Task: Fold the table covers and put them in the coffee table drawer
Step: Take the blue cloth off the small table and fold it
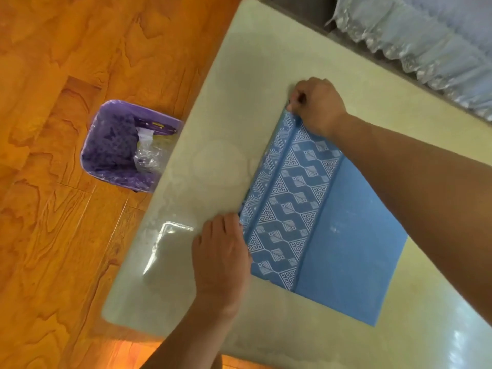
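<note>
A blue table cover (pixel 346 235) with a white geometric border lies folded flat on the pale glossy coffee table (pixel 266 75). My left hand (pixel 223 259) sits at the near corner of the patterned edge, its fingers curled over the cloth's fold. At the far corner of that same edge my right hand (pixel 316 105) pinches the cloth between fingers and thumb. My right forearm crosses above the plain blue part of the cover. No drawer shows in this view.
A purple waste bin (pixel 117 147) lined with a plastic bag stands on the orange wooden floor (pixel 66 62) left of the table. Crinkled clear plastic wrap (pixel 426 43) covers furniture beyond the table's far right edge.
</note>
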`<state>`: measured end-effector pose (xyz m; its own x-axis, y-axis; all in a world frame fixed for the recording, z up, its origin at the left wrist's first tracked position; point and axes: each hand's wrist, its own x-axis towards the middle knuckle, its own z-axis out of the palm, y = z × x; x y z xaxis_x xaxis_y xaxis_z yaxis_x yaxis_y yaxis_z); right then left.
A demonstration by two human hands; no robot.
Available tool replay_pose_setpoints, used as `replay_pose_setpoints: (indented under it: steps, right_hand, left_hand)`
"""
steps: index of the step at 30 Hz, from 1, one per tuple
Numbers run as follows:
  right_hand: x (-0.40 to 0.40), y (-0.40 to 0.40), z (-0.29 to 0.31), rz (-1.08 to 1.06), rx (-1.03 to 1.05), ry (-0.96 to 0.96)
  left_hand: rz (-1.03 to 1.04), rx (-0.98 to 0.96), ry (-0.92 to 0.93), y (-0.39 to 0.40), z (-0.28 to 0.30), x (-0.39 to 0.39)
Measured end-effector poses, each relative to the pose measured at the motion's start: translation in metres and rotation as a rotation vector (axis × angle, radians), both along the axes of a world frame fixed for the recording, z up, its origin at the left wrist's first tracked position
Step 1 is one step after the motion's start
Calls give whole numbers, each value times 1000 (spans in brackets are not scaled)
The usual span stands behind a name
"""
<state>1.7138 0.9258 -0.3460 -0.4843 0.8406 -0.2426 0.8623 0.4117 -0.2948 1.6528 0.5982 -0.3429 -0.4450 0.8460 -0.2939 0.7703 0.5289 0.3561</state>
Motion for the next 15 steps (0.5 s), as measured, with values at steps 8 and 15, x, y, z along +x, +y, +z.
replay_pose_setpoints:
  steps: [8, 15]
  right_hand:
    - [12, -37, -19, -96, 343, 195]
    - [70, -255, -9, -212, 175, 335]
  left_hand:
    - [-691, 166, 86, 22, -27, 9]
    - [-746, 124, 196, 21, -37, 11]
